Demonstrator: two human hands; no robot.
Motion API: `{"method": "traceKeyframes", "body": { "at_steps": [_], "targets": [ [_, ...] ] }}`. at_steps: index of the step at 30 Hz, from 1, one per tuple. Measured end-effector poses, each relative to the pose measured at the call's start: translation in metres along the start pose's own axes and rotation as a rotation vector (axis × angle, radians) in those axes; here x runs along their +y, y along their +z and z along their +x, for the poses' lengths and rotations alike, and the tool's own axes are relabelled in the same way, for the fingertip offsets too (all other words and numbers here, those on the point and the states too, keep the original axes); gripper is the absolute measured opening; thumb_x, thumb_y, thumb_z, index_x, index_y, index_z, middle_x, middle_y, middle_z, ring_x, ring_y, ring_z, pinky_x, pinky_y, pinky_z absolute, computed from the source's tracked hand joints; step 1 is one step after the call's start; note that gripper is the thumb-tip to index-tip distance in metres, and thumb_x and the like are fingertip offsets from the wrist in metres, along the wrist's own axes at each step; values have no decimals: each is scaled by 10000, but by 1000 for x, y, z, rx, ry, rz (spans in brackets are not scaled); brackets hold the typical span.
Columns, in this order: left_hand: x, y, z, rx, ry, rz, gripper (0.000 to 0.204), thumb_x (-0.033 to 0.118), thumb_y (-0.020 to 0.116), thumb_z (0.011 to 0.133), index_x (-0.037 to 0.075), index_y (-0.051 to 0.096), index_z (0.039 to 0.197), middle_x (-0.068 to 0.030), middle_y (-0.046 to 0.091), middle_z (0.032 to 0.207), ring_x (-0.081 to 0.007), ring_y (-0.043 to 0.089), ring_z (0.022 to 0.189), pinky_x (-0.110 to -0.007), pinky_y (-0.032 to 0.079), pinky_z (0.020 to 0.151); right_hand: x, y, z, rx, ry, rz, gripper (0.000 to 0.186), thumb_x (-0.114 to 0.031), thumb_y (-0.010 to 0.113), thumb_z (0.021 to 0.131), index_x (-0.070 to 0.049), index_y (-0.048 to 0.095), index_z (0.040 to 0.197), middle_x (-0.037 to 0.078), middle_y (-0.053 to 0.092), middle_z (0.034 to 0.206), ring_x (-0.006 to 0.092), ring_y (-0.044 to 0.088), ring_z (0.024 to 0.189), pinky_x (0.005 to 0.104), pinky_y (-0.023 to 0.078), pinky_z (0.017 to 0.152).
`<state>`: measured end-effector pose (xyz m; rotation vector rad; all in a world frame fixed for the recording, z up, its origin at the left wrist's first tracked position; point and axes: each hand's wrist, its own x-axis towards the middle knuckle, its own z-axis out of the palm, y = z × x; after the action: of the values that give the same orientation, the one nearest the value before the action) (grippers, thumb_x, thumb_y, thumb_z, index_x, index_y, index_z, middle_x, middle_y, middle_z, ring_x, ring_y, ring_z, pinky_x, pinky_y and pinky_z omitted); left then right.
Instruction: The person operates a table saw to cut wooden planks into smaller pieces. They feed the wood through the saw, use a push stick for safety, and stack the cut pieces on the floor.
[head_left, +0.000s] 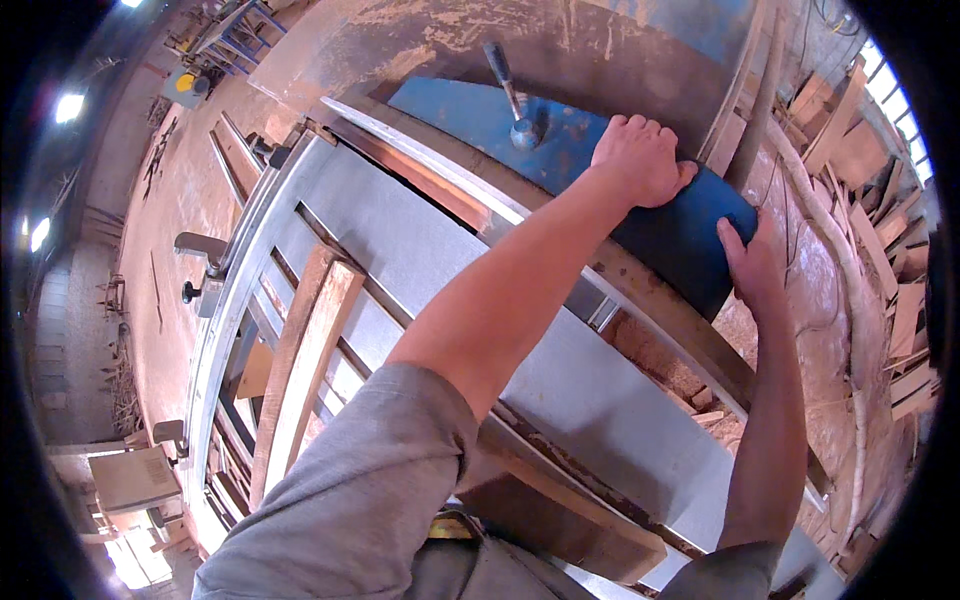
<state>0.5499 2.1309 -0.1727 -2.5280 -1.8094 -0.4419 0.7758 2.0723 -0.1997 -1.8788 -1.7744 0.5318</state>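
A long blue metal cover (672, 238) with worn paint lies across the far side of the machine. My left hand (640, 165) is closed, its fingers curled on the cover's far edge. At the cover's right end my right hand (757, 262) grips it, thumb on top and the other fingers mostly hidden behind the end. To the left of my left hand, a dark-handled lever (503, 75) with a ball-shaped base stands up from the cover. My left forearm crosses over the grey machine table (540, 375).
Two wooden strips (318, 345) lie across the slotted table at left. A thick wooden beam (560, 510) lies close to my body. Sawdust and wood bits (660, 365) fill a gap beside the rail. Scrap boards (870, 230) are piled at the right wall, near a pale hose (835, 240).
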Motion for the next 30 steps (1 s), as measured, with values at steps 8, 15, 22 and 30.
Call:
{"method": "traceKeyframes", "body": {
  "at_steps": [8, 15, 22, 30],
  "targets": [
    [-14, -25, -65, 50, 194, -199, 677, 365, 654, 904, 24, 409, 1435, -204, 415, 1467, -382, 358, 1378, -440, 296, 1151, 12, -44, -23, -330, -86, -9, 901, -440, 718, 846, 16, 259, 1473, 319, 528, 1330, 425, 547, 1229, 447, 434, 1040],
    [-47, -107, -299, -133, -63, -364, 597, 212, 706, 839, 14, 495, 1361, -185, 540, 1355, -382, 499, 1276, -472, 408, 1067, 43, -10, -29, -662, -268, -569, 700, -330, 722, 827, -23, 421, 1380, 254, 625, 1226, 379, 637, 1088, 458, 518, 908],
    [-7, -127, -398, -204, -20, -324, 723, 171, 828, 655, -39, 545, 1287, -203, 561, 1320, -412, 516, 1253, -488, 446, 1041, 78, -10, -13, -939, -9, -609, 692, -262, 601, 925, -56, 290, 1508, 223, 536, 1384, 350, 579, 1202, 397, 443, 1024],
    [47, -135, -414, -533, 177, -295, 929, 285, 884, 580, 11, 484, 1372, -204, 334, 1521, -393, 290, 1434, -549, 210, 1189, 17, -157, -157, -188, -61, -141, 482, -303, 563, 984, -15, 533, 1370, 94, 641, 1261, 142, 590, 1118, 299, 447, 985]
  ]
}}
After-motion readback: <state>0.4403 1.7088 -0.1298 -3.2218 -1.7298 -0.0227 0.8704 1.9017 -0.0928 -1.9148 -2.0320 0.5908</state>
